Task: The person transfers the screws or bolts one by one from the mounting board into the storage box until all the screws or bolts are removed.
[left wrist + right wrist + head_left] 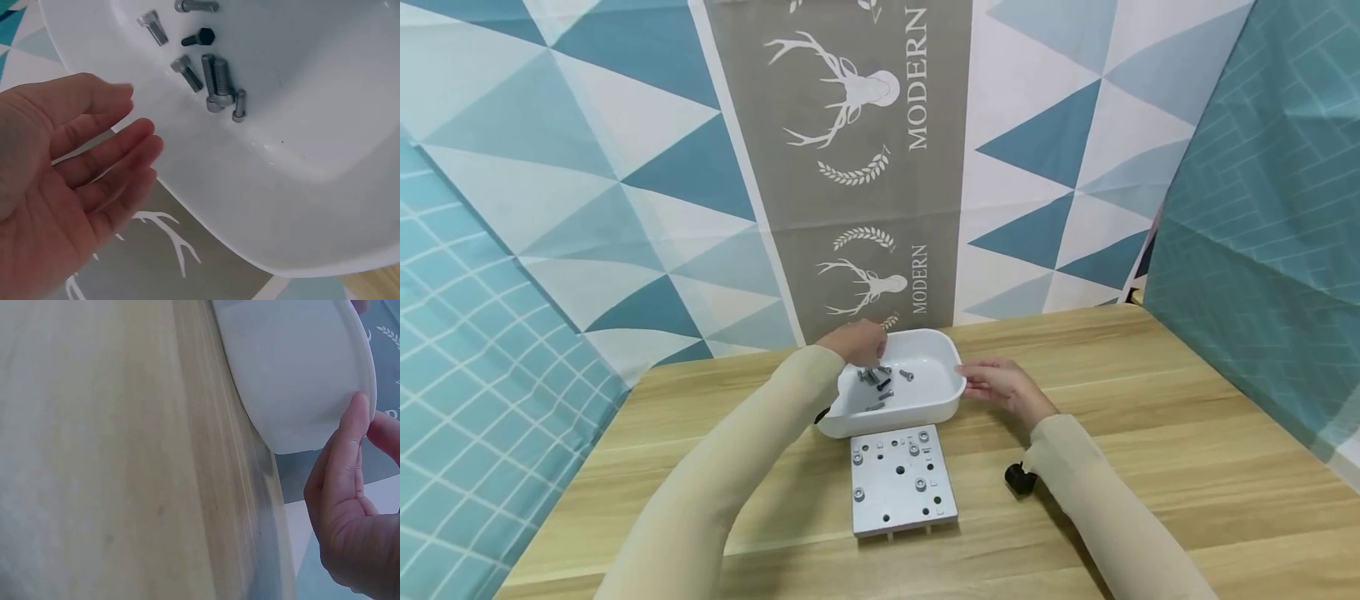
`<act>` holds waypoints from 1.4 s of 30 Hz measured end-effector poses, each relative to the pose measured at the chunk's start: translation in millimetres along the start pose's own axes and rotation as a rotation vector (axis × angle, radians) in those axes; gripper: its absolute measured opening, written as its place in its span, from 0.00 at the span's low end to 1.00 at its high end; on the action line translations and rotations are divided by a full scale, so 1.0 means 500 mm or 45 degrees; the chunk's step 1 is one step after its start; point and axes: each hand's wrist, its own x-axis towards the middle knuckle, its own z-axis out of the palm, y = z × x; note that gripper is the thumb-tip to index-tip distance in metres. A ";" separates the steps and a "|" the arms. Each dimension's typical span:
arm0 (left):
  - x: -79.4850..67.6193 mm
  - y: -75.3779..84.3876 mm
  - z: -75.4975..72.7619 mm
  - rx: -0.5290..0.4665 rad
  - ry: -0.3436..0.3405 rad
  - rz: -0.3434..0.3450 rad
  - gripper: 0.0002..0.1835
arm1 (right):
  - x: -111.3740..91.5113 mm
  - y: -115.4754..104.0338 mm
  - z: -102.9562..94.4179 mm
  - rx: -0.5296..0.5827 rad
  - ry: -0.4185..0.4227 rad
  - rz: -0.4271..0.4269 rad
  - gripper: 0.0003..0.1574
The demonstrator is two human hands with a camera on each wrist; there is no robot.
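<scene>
A white tray [936, 367] stands at the back of the table with several bolts lying in it. Over its left part is my left hand [859, 342]; in the left wrist view its fingers [140, 134] are loosely bent beside the rim, with nothing between them. Among the silver bolts [219, 78] lies one black bolt [203, 37]. My right hand [1003, 385] grips the tray's right rim, thumb and fingers on either side of the wall, as the right wrist view shows. In front of the tray lies a silver metal plate [891, 492] with holes and several socket-head bolts in it.
The wooden table [1150, 433] extends to both sides of the tray. A patterned cloth [865, 208] hangs right behind its back edge. Next to the right sleeve is a small black object [1021, 480]. Tiled-pattern sheets border the left and right.
</scene>
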 end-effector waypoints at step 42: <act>-0.170 0.154 0.060 0.038 0.270 0.407 0.13 | -0.022 -0.009 0.005 -0.005 -0.076 -0.048 0.17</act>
